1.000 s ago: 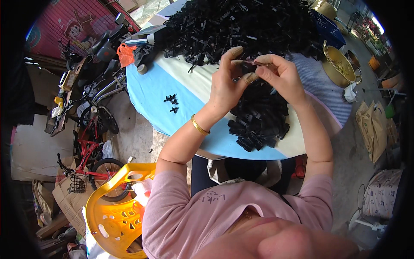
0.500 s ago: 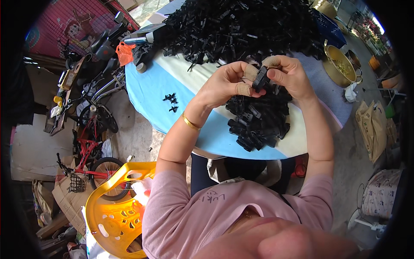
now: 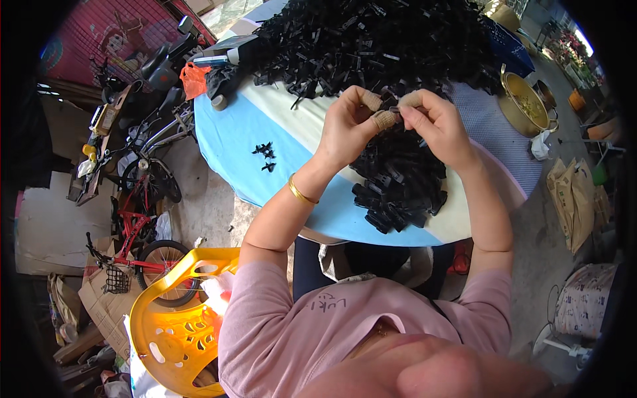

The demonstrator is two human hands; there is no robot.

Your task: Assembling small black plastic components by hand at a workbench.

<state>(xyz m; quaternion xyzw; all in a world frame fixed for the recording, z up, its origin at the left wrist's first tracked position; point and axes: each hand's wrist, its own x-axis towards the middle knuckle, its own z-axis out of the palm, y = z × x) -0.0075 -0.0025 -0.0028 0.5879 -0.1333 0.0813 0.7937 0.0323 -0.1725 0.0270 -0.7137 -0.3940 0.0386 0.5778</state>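
Above the table, my left hand (image 3: 350, 126) and my right hand (image 3: 438, 127) meet fingertip to fingertip. Tape wraps some of the fingers on both. Pinched between them is a small black plastic piece (image 3: 393, 108), mostly hidden by the fingers, so its exact shape does not show. Just below my hands lies a smaller heap of black plastic pieces (image 3: 398, 189). A large pile of similar black pieces (image 3: 371, 50) covers the far side of the table. A few tiny black bits (image 3: 265, 152) lie apart on the blue cloth to the left.
The round table wears a striped cloth (image 3: 229, 142). An orange plastic bag (image 3: 194, 81) sits at its far left; a gold-coloured pot (image 3: 507, 99) stands on the right. A yellow plastic chair (image 3: 166, 325) is beside me at left, with a red bicycle (image 3: 136, 232) beyond it.
The black piece, plainly visible between my hands before, is now largely covered by my fingers. My left hand has turned and both hands' fingertips have come closer together.
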